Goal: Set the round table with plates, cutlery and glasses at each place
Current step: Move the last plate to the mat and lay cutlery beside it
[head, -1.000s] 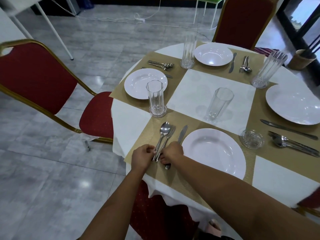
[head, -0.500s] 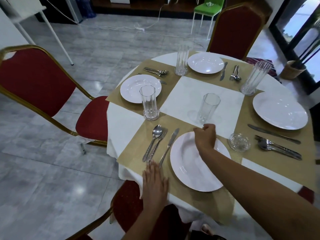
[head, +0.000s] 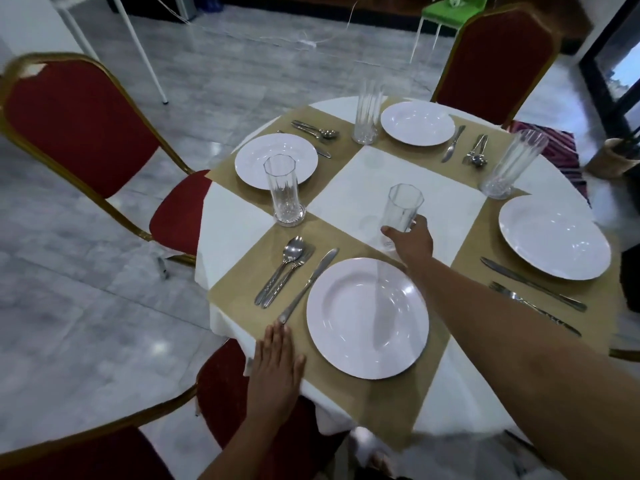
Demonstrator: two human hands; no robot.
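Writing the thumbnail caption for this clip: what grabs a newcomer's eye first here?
The right hand grips a clear glass near the centre of the table, just beyond the near white plate. The left hand lies flat at the gold placemat's near edge, fingertips by the knife's handle end. A red chair with a gold frame stands at left.

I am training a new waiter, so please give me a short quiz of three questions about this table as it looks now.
1. True or false: the right hand grips the glass beyond the near plate.
2. The left hand lies flat on: A) the near placemat, at its edge; B) a plate; C) a chair.
3. Fill in: the knife lies to the ____ of the near plate.
Key: 1 true; 2 A; 3 left.
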